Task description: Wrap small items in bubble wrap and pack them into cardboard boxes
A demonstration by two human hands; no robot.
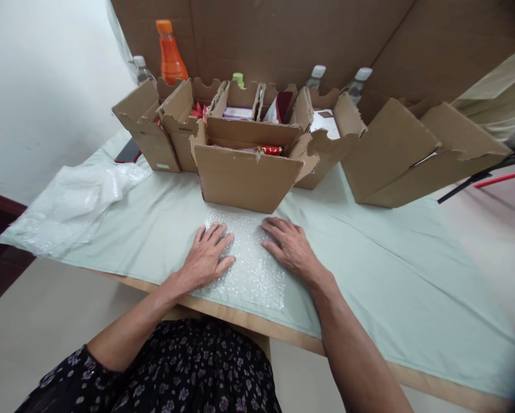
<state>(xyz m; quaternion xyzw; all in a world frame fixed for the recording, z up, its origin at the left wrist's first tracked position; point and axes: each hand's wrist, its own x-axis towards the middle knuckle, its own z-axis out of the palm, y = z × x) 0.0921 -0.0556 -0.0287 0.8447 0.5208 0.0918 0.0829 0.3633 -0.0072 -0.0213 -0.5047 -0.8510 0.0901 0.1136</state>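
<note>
A sheet of clear bubble wrap (251, 264) lies flat on the pale green cloth in front of me. My left hand (206, 256) rests on its left edge, palm down with the fingers spread. On the right edge lies my right hand (292, 246), also flat, its fingers stretched toward the middle. Neither hand holds anything. Just beyond the sheet's far edge stands an open cardboard box (244, 179), with a red shiny packet (269, 150) showing inside.
Several open cardboard boxes (160, 140) line the back of the cloth-covered table (382, 275). An orange bottle (171, 57) and white-capped bottles (355, 86) stand behind them. A pile of bubble wrap (72, 206) lies at the left. A large box (395, 166) stands at the right.
</note>
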